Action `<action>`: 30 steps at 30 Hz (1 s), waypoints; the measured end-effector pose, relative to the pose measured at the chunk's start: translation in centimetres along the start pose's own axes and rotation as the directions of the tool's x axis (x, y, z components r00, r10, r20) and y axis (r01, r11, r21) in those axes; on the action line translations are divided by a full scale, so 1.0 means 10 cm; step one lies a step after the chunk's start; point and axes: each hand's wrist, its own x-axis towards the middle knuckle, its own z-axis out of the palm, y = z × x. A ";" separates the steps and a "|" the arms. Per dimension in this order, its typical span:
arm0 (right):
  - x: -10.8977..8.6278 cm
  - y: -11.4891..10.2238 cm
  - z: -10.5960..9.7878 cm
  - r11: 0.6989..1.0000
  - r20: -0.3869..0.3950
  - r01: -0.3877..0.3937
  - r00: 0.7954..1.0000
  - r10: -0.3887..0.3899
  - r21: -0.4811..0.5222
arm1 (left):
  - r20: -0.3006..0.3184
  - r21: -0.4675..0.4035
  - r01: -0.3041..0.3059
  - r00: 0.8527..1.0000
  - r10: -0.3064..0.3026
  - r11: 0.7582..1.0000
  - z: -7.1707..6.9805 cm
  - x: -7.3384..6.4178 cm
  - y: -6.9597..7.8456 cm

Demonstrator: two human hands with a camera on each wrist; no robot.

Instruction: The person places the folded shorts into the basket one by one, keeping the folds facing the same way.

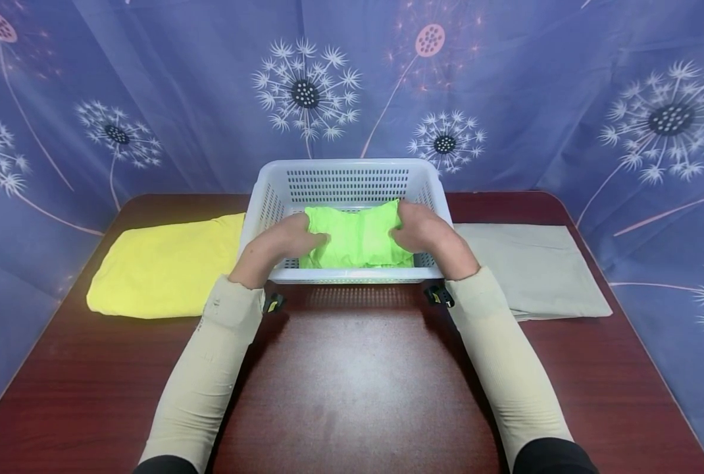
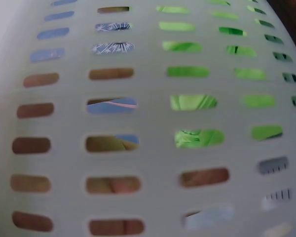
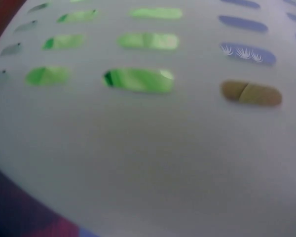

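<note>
A bright green folded cloth (image 1: 358,236) is inside a white perforated plastic basket (image 1: 352,275) in the head view. At its left end, my left hand (image 1: 293,237) grips the cloth, thumb on the near face. My right hand (image 1: 420,229) holds the opposite end near the top corner. Both hands reach over the basket's front rim. In the left wrist view the basket wall (image 2: 153,89) fills the picture, with green cloth (image 2: 195,102) showing through its slots. The right wrist view likewise shows the basket wall (image 3: 138,143) close up, with green behind the slots.
A folded yellow cloth (image 1: 162,270) lies left of the basket, and a folded grey cloth (image 1: 535,270) lies to its right. All stand on a dark red-brown table (image 1: 352,382). A blue dandelion-patterned curtain (image 1: 210,79) hangs behind the table's far edge.
</note>
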 end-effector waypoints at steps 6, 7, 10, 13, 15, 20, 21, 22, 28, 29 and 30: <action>0.00 -0.01 0.00 1.000 0.004 -0.012 1.000 0.012 0.003 | 0.007 -0.020 0.021 1.000 -0.020 1.000 -0.01 -0.01 0.00; 0.00 -0.01 0.00 1.000 0.003 -0.014 1.000 0.014 0.002 | 0.006 -0.021 0.022 1.000 -0.022 1.000 -0.01 -0.01 0.00; 0.00 -0.01 -0.01 1.000 -0.001 -0.013 1.000 0.013 0.004 | 0.007 -0.019 0.029 1.000 -0.029 0.999 -0.02 -0.02 0.01; -0.01 -0.01 -0.01 1.000 -0.006 -0.007 1.000 0.007 0.009 | 0.002 -0.013 0.034 0.999 -0.034 0.999 -0.02 -0.03 0.00; -0.01 -0.01 -0.02 1.000 -0.008 0.000 1.000 0.001 0.007 | -0.001 -0.010 0.034 0.999 -0.034 0.999 -0.02 -0.03 0.00; -0.01 -0.01 -0.02 1.000 -0.017 -0.002 1.000 0.001 -0.004 | -0.010 -0.005 0.025 1.000 -0.026 1.000 -0.02 -0.03 0.00; -0.01 -0.01 -0.02 1.000 -0.018 -0.003 1.000 0.003 -0.003 | -0.010 -0.004 0.024 1.000 -0.024 1.000 -0.02 -0.03 -0.01; -0.01 -0.01 -0.02 1.000 -0.020 -0.005 1.000 0.004 -0.001 | -0.012 -0.003 0.022 1.000 -0.022 1.000 -0.02 -0.03 -0.01; -0.03 -0.02 -0.02 1.000 -0.031 -0.013 0.999 0.013 0.002 | -0.023 -0.004 0.006 1.000 -0.006 1.000 -0.03 -0.05 -0.02; -0.03 -0.02 -0.02 1.000 -0.033 -0.013 0.999 0.013 -0.004 | -0.021 -0.002 0.007 1.000 -0.007 1.000 -0.03 -0.06 -0.03; -0.03 -0.02 -0.02 1.000 -0.034 -0.013 0.999 0.013 -0.006 | -0.021 0.002 0.009 1.000 -0.009 1.000 -0.03 -0.06 -0.03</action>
